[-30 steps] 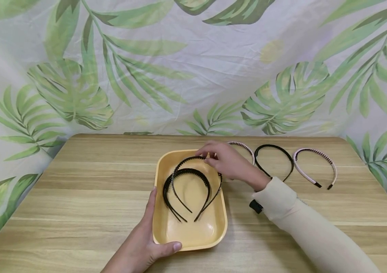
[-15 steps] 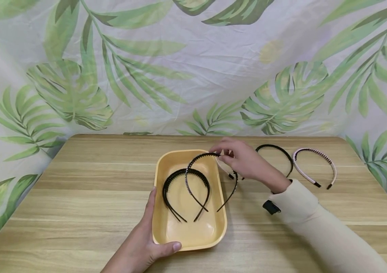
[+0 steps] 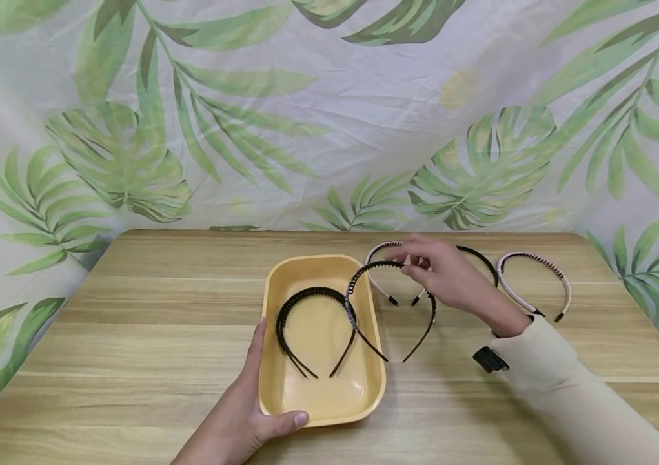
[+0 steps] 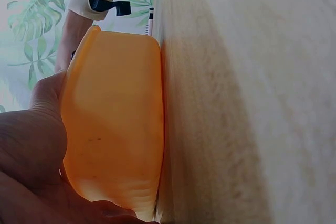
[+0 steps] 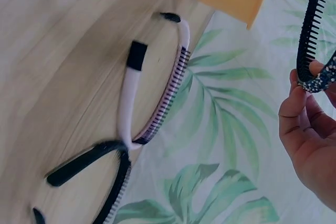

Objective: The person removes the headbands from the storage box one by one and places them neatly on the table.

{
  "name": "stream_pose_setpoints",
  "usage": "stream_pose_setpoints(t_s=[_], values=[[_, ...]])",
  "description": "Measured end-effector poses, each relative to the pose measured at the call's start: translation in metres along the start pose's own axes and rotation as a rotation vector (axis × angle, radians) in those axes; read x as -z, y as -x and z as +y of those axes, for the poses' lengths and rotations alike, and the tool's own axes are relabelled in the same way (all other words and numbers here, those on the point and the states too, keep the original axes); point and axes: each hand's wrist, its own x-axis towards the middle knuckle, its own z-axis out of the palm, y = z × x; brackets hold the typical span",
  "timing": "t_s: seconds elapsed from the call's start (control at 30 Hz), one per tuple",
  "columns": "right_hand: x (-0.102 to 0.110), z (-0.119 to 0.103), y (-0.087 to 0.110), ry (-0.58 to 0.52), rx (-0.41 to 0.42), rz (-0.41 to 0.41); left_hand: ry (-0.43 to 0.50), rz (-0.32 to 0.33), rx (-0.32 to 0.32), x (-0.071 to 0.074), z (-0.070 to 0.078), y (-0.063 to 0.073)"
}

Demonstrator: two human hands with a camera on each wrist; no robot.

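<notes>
My left hand (image 3: pixel 233 413) grips the near left corner of a yellow plastic tray (image 3: pixel 329 403), thumb over the rim and fingers along the side wall. Inside the tray lie stacked black toothed headbands (image 3: pixel 284 323), their ends toward me. Up in the air, my right hand (image 3: pixel 439 274) pinches a black headband (image 5: pixel 317 81) with glittery speckles near the top of its arch. That headband's left arm overlaps the tray's right rim in the head view, while its other arm hangs past the rim over the table.
Right of the tray on the wooden table (image 3: pixel 178 336) lie a pale pink headband (image 3: pixel 369 255) partly behind my right hand, a black headband (image 3: pixel 483 259), and another pink headband (image 3: pixel 565 281) farthest right. A leaf-print cloth (image 3: pixel 283 142) hangs behind the table.
My right hand has carried the glittery headband rightward, from over the tray to across its right rim. The left hand and tray have stayed in place.
</notes>
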Motion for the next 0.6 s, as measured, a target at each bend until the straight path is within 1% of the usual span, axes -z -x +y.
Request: stream_pose_setpoints(t_s=[0.07,0.13,0.53,0.6], values=[[0.003,0.003,0.004,0.009,-0.009,0.006,-0.013,-0.001,0.027,0.001,0.001,0.0],[0.005,0.005,0.008,0.02,-0.016,0.006,-0.019,-0.002,0.04,0.001,0.001,0.0],[0.012,0.019,0.026,0.06,-0.05,0.007,-0.026,-0.001,0.042,0.001,0.001,0.0],[0.013,0.022,0.028,0.061,-0.059,0.005,-0.029,-0.002,0.031,0.001,0.001,0.0]])
